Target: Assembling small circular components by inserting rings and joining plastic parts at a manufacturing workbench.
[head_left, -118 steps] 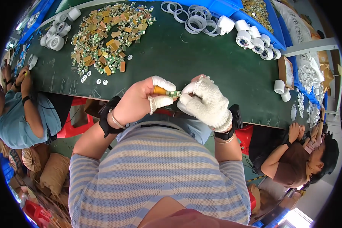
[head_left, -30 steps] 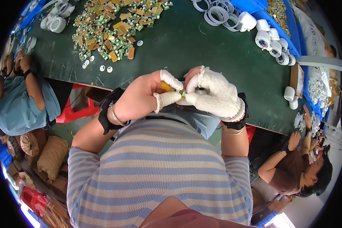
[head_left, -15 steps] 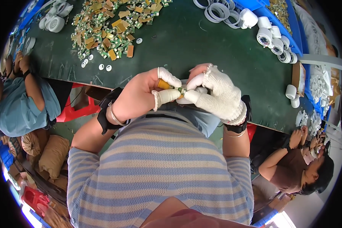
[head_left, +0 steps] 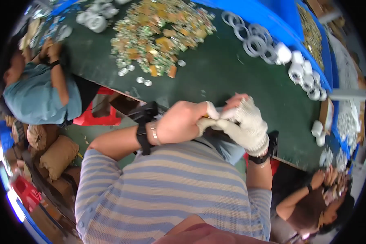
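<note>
My left hand (head_left: 185, 120), with white covers on its thumb and finger, is closed in a pinch. A sliver of a small orange piece (head_left: 207, 117) shows between those fingertips; the rest of it is hidden. My right hand (head_left: 248, 126), in a white knitted glove, presses its fingertips against those of the left. Whatever the right fingers grip is covered and blurred. Both hands meet above the near edge of the dark green table (head_left: 207, 81).
A heap of small green and orange circuit boards (head_left: 162, 36) lies beyond my hands. White rings (head_left: 256, 44) and white camera housings (head_left: 301, 75) line a blue bin (head_left: 272, 20) at right. Small white discs (head_left: 144, 81) lie before the heap. A person (head_left: 40, 93) sits at left, another (head_left: 305, 207) at right.
The view has shifted, so the table and hands appear lower. My hands have drawn closer together, and the green board seen between them earlier is now hidden.
</note>
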Available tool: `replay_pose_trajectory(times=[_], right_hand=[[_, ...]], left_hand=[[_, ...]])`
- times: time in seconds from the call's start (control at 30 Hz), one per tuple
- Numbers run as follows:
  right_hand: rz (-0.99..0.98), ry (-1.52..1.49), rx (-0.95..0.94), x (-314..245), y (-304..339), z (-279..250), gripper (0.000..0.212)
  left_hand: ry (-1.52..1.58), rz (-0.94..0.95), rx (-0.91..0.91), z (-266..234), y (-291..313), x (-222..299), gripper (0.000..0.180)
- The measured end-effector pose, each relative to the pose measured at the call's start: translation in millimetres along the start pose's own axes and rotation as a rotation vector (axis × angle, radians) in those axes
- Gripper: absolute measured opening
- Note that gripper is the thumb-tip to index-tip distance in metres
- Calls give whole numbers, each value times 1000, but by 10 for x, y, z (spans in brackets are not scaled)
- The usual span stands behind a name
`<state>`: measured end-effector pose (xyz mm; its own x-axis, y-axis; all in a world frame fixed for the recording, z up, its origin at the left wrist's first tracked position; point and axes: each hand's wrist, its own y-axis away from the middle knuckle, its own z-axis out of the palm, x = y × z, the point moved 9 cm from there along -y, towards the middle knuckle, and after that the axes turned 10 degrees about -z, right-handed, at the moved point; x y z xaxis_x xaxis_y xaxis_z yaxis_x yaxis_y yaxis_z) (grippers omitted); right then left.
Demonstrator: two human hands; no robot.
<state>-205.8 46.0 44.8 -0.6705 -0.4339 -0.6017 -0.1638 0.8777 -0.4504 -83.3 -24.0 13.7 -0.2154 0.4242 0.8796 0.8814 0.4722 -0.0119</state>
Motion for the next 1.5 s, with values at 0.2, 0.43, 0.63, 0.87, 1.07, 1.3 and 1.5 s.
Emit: replay_pose_trajectory(times=[0.2,0.43,0.63,0.87,1.07,1.3,1.5], right_hand=[[287,-93,250,107,191,-207,47],[462,-273,417,456,604,-345,17],[542,-19,697,1172,1088,-1320,26],[1275,1201,616,1557,2288,-3563,50],[775,1207,458,1843,1574,-3248,56],[359,1214,245,1994,822,-1893,42],[518,644,356,1195,842,-1118,64]], left_hand=[[822,-228,139,-584,28,-215,21],[309,-121,743,-2827,606,-903,33],[-116,-426,668,-3303,309,-2002,67],[396,-167,553,-1630,347,-947,63],[392,-223,504,-828,429,-799,58],[503,-173,215,-224,-16,-226,52],[562,-273,96,-88,121,-393,44]])
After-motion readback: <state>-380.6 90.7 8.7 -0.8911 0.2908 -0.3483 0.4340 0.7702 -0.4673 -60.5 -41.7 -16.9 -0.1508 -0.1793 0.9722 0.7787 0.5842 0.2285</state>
